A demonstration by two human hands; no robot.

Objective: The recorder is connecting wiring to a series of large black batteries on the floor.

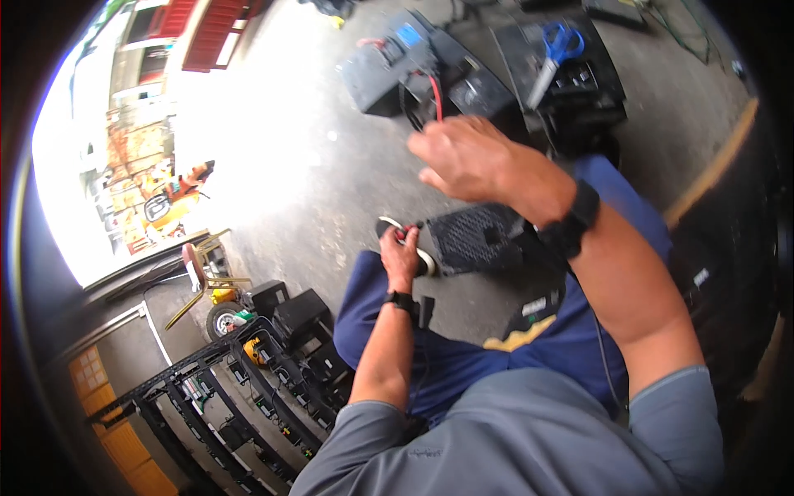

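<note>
My left hand (400, 257) is closed on a small red-and-black object (404, 233), mostly covered by the fingers, above a dark shoe with a white sole edge (427, 261). My right hand (471, 158) is held higher, its fingers curled and their tips hidden from view. A red wire (437, 98) and a black wire (404, 105) run from a dark battery-like case (372, 77) towards it. Whether it grips them cannot be told. Below the right hand lies a black textured panel (474, 239).
Blue-handled scissors (561, 46) lie on a black case (515, 53) at the upper right. Black boxes (301, 313) and a black rack holding several small devices (248, 372) stand at the lower left. A chair (195, 273) and a wheel (223, 319) are near the bright doorway.
</note>
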